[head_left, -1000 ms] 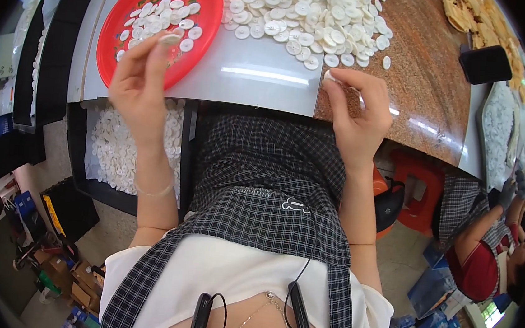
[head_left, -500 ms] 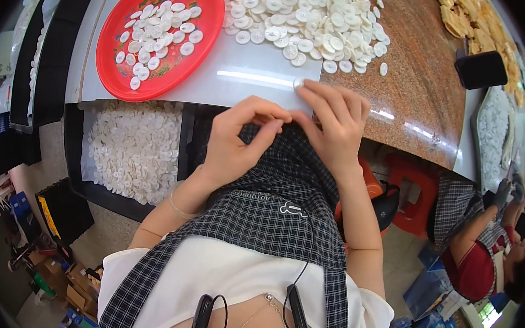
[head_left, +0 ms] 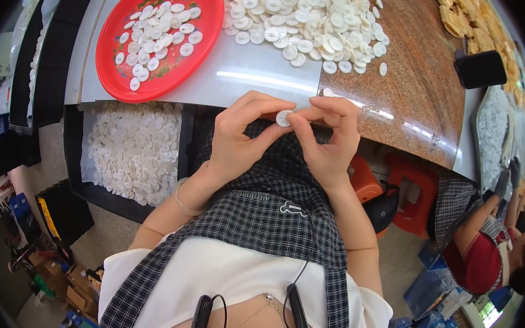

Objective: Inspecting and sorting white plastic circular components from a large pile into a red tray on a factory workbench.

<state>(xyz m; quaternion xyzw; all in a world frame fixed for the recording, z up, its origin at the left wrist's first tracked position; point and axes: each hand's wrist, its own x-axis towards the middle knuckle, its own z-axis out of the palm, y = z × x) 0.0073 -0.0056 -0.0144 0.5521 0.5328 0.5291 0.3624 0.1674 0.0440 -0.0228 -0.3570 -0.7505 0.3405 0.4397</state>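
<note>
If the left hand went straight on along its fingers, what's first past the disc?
Likely the right hand, its thumb right at the white disc; depth between fingertips is unclear.

2 bare hands (head_left: 235, 133) (head_left: 331, 140), 1 red tray (head_left: 183, 76), many discs (head_left: 301, 15)

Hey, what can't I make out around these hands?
All in the head view:
White disc: far side turned away; rim partly covered by fingers.
Disc pile: lower layers buried; far end cut off by picture's top edge.
Red plate: base partly covered by loose discs.
</note>
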